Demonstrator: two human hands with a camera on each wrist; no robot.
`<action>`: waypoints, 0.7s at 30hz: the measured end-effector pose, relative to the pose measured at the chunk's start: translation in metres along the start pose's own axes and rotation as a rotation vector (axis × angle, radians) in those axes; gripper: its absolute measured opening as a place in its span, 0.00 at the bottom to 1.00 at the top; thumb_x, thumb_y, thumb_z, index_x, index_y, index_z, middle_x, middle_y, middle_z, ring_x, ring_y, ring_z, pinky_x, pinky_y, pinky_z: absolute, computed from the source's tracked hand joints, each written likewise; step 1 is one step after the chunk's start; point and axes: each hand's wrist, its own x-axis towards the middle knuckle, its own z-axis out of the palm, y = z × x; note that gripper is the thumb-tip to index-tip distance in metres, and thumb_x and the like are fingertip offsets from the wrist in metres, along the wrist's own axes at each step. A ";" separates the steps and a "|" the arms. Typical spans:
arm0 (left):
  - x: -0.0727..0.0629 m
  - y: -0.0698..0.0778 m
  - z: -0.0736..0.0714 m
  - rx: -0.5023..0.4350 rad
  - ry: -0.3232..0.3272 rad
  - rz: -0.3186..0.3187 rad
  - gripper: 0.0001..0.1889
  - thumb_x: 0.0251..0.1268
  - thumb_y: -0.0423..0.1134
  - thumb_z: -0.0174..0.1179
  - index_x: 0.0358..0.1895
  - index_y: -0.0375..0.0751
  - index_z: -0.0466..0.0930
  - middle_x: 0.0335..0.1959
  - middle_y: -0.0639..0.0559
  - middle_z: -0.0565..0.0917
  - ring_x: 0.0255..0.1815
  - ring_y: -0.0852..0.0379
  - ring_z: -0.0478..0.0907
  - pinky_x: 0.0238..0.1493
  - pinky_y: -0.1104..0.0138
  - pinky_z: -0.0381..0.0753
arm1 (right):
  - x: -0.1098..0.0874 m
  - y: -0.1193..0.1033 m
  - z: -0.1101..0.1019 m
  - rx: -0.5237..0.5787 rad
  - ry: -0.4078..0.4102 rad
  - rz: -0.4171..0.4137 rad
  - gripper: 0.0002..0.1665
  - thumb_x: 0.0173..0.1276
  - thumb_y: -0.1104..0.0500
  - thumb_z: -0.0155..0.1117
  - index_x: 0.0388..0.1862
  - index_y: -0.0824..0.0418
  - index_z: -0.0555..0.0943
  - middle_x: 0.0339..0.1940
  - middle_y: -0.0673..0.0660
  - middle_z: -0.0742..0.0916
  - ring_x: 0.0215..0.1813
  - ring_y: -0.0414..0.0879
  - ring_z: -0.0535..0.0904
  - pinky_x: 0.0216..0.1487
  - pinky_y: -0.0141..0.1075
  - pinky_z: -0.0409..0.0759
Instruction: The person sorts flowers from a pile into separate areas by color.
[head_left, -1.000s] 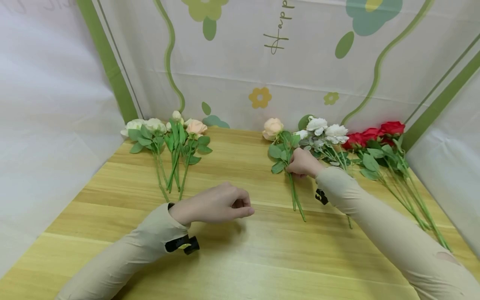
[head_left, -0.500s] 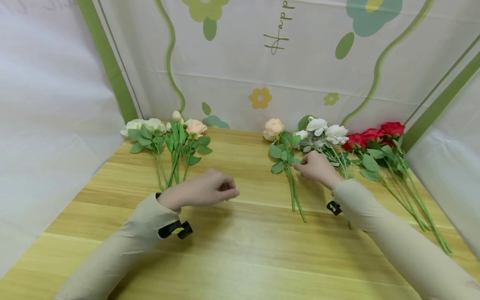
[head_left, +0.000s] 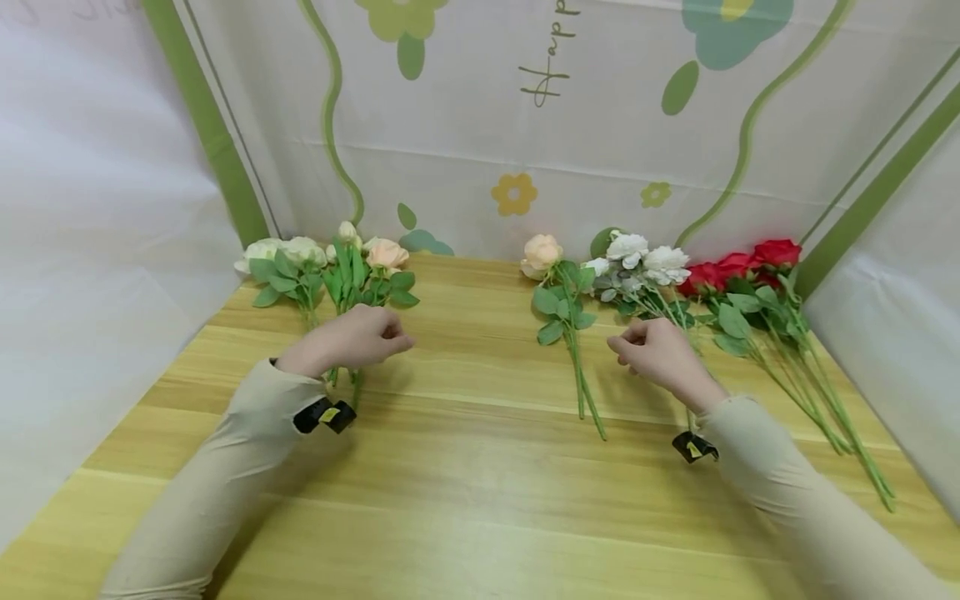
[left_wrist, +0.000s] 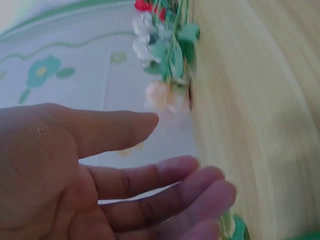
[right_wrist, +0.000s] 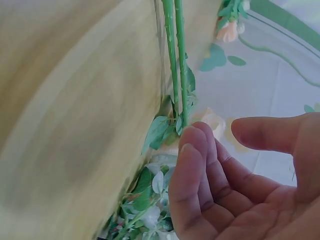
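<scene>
My left hand [head_left: 348, 340] hovers over the stems of the left flower group, its fingers loosely bent. In the left wrist view nothing lies between thumb and fingers [left_wrist: 145, 210]. That group has cream flowers [head_left: 303, 250], greenish-white buds [head_left: 347, 232] and a peach rose [head_left: 387, 253]; the hand hides part of the stems. My right hand [head_left: 663, 354], also holding nothing, is above the white flowers' stems, right of another peach rose bunch [head_left: 542, 252]. The right wrist view shows a gap between its thumb and fingers, with two green stems [right_wrist: 175, 55] beyond.
White flowers [head_left: 666, 265] and red roses [head_left: 776, 252] lie along the back right, stems toward the front. Everything rests on a wooden table [head_left: 480, 492]. A white printed cloth [head_left: 442, 108] stands behind it, and white fabric hangs at both sides.
The right hand has let go of the peach rose stems and drawn back to the right. Meanwhile the left hand has moved left and away over the left flower group.
</scene>
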 end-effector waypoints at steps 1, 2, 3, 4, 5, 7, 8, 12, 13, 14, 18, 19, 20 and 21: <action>0.000 -0.003 -0.001 0.005 -0.002 -0.033 0.18 0.77 0.45 0.52 0.26 0.41 0.77 0.13 0.55 0.67 0.13 0.60 0.60 0.20 0.65 0.64 | -0.002 0.000 0.001 0.019 0.003 0.005 0.25 0.75 0.48 0.57 0.49 0.70 0.82 0.36 0.62 0.87 0.36 0.56 0.84 0.34 0.41 0.80; 0.000 -0.006 -0.002 0.014 -0.003 -0.070 0.20 0.77 0.46 0.52 0.24 0.41 0.76 0.13 0.55 0.66 0.12 0.60 0.59 0.20 0.66 0.63 | -0.004 0.001 0.001 0.039 0.005 0.008 0.25 0.75 0.48 0.57 0.49 0.71 0.82 0.37 0.62 0.87 0.37 0.56 0.84 0.35 0.42 0.81; 0.001 -0.009 -0.003 0.027 -0.006 -0.111 0.22 0.77 0.47 0.51 0.22 0.41 0.74 0.12 0.55 0.65 0.12 0.61 0.58 0.19 0.66 0.63 | -0.005 0.003 0.002 0.060 0.008 0.010 0.26 0.75 0.48 0.57 0.49 0.71 0.82 0.37 0.63 0.87 0.37 0.56 0.84 0.35 0.43 0.81; 0.001 -0.012 -0.004 0.033 -0.017 -0.156 0.22 0.77 0.48 0.50 0.22 0.41 0.72 0.13 0.55 0.66 0.11 0.61 0.60 0.20 0.66 0.65 | -0.006 0.004 0.003 0.079 0.013 0.010 0.26 0.75 0.47 0.57 0.49 0.71 0.82 0.37 0.64 0.87 0.37 0.57 0.84 0.36 0.43 0.81; 0.001 -0.013 -0.004 0.045 -0.027 -0.201 0.22 0.77 0.49 0.50 0.23 0.40 0.72 0.15 0.54 0.68 0.13 0.60 0.61 0.21 0.65 0.66 | -0.007 0.006 0.003 0.102 0.016 0.012 0.26 0.75 0.48 0.57 0.49 0.71 0.81 0.38 0.64 0.86 0.37 0.57 0.84 0.37 0.44 0.82; 0.001 -0.017 -0.004 0.064 -0.072 -0.299 0.22 0.77 0.50 0.49 0.26 0.38 0.73 0.15 0.53 0.70 0.12 0.60 0.63 0.21 0.65 0.67 | -0.008 0.010 0.005 0.139 0.025 0.013 0.25 0.75 0.48 0.57 0.49 0.72 0.81 0.38 0.65 0.86 0.37 0.58 0.83 0.38 0.46 0.82; 0.001 -0.018 -0.003 0.071 -0.092 -0.335 0.22 0.76 0.51 0.49 0.29 0.37 0.74 0.16 0.52 0.71 0.13 0.60 0.64 0.21 0.64 0.69 | -0.009 0.011 0.007 0.152 0.030 0.013 0.25 0.75 0.49 0.58 0.49 0.71 0.82 0.37 0.65 0.87 0.37 0.58 0.83 0.38 0.47 0.82; 0.002 -0.023 0.000 0.079 -0.129 -0.424 0.19 0.74 0.50 0.51 0.30 0.38 0.75 0.13 0.53 0.70 0.11 0.60 0.65 0.19 0.65 0.69 | -0.010 0.017 0.013 0.197 0.037 0.016 0.23 0.75 0.50 0.59 0.48 0.72 0.82 0.36 0.63 0.87 0.35 0.57 0.83 0.36 0.46 0.82; 0.002 -0.023 0.000 0.082 -0.124 -0.432 0.18 0.73 0.50 0.53 0.28 0.39 0.75 0.13 0.53 0.70 0.11 0.60 0.66 0.19 0.65 0.69 | -0.010 0.017 0.014 0.206 0.037 0.015 0.23 0.75 0.51 0.59 0.48 0.72 0.82 0.35 0.63 0.87 0.35 0.57 0.83 0.35 0.46 0.82; 0.002 -0.024 0.001 0.083 -0.115 -0.441 0.18 0.72 0.49 0.54 0.26 0.41 0.73 0.13 0.53 0.71 0.12 0.60 0.67 0.19 0.65 0.69 | -0.010 0.017 0.015 0.219 0.036 0.014 0.23 0.74 0.51 0.59 0.48 0.72 0.82 0.35 0.63 0.87 0.34 0.56 0.83 0.35 0.45 0.83; 0.003 -0.027 0.002 0.101 -0.103 -0.452 0.13 0.66 0.42 0.57 0.24 0.42 0.72 0.12 0.52 0.71 0.13 0.59 0.69 0.22 0.64 0.69 | -0.011 0.015 0.017 0.243 0.048 -0.003 0.21 0.74 0.55 0.60 0.47 0.75 0.81 0.33 0.64 0.86 0.32 0.57 0.83 0.33 0.44 0.83; 0.004 -0.028 0.003 0.104 -0.106 -0.452 0.11 0.65 0.40 0.57 0.24 0.42 0.72 0.12 0.53 0.71 0.13 0.59 0.68 0.22 0.64 0.69 | -0.011 0.015 0.017 0.244 0.052 -0.006 0.20 0.74 0.55 0.60 0.46 0.75 0.81 0.33 0.63 0.86 0.32 0.57 0.83 0.33 0.44 0.83; 0.004 -0.028 0.004 0.104 -0.111 -0.447 0.10 0.64 0.38 0.57 0.24 0.41 0.72 0.11 0.53 0.70 0.12 0.59 0.67 0.21 0.65 0.68 | -0.012 0.014 0.017 0.246 0.055 -0.008 0.20 0.74 0.56 0.60 0.46 0.75 0.81 0.33 0.63 0.86 0.32 0.57 0.83 0.32 0.44 0.83; 0.005 -0.029 0.004 0.104 -0.116 -0.440 0.10 0.64 0.37 0.56 0.24 0.41 0.72 0.10 0.54 0.68 0.12 0.60 0.66 0.21 0.65 0.68 | -0.012 0.014 0.016 0.246 0.056 -0.009 0.19 0.74 0.56 0.60 0.46 0.75 0.81 0.32 0.63 0.86 0.32 0.57 0.83 0.32 0.44 0.83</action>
